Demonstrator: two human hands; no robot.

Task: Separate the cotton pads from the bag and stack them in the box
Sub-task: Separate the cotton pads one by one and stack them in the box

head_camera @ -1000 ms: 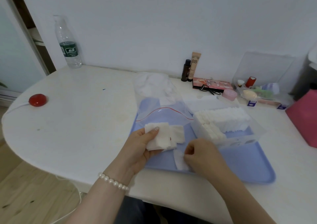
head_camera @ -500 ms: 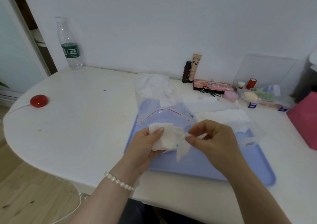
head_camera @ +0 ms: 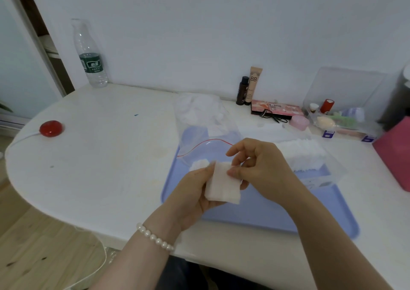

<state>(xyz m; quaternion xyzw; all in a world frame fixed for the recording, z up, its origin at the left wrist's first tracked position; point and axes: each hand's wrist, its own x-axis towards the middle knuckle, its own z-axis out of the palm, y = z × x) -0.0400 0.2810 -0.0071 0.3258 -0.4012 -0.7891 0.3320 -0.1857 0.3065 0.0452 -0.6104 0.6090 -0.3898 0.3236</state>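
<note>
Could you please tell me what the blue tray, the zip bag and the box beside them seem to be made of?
The flat blue tray looks like smooth moulded plastic with a rounded raised rim. The clear zip bag with the red seal line seems thin glossy plastic film, wrinkled and see-through. The transparent box holding stacked white cotton pads looks like rigid clear plastic, since its walls stand straight.

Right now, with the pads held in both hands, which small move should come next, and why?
Probably the right hand should peel off the top pad and carry it to the box: its grip pinches the pad's edge while the left hand holds the rest.
</note>
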